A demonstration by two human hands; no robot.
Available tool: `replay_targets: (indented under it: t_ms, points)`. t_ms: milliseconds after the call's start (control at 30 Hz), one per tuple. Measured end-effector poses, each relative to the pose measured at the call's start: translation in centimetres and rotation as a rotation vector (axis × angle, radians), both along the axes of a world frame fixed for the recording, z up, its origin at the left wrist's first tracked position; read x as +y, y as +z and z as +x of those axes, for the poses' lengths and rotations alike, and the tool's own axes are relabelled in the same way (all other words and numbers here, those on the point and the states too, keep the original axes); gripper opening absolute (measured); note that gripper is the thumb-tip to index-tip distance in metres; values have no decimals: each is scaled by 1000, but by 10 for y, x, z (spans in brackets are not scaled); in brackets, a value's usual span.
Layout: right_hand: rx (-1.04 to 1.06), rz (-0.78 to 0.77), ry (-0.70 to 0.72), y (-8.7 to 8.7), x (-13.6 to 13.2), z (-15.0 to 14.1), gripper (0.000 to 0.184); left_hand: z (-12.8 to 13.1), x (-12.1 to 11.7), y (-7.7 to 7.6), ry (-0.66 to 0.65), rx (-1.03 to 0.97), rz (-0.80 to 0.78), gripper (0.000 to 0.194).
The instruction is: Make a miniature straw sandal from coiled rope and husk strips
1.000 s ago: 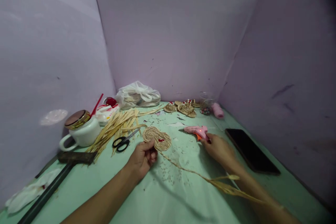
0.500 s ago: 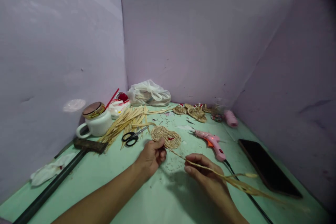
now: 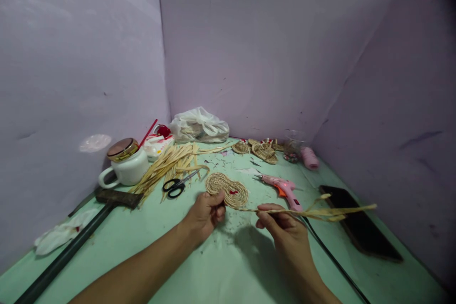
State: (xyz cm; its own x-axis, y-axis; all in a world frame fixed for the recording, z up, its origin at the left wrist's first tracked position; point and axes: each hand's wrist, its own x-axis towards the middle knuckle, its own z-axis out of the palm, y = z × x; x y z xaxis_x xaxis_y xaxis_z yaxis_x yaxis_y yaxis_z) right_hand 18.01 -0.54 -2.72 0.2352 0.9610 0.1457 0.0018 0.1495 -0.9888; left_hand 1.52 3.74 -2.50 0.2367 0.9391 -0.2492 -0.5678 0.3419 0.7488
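"What's in the left hand point(image 3: 206, 213)?"

"A flat tan figure-eight of coiled straw cord point(image 3: 228, 187), pinched at its near edge, over the pale green tabletop point(image 3: 206, 270)."

"And the right hand point(image 3: 285, 228)?"

"Fingers drawn together on the twisted straw strand point(image 3: 313, 212) trailing from that coil; its frayed ends reach over a flat black phone point(image 3: 363, 230)."

"Anything nearby?"

"A pink, orange-triggered glue gun point(image 3: 281, 184), just beyond that hand."
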Motion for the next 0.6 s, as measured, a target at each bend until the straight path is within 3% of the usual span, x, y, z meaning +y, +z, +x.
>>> replay_targets:
  t_ms: [600]
  points:
    - [163,22,52,4,6,6,15,-1,0,1,-153,7,-51,31]
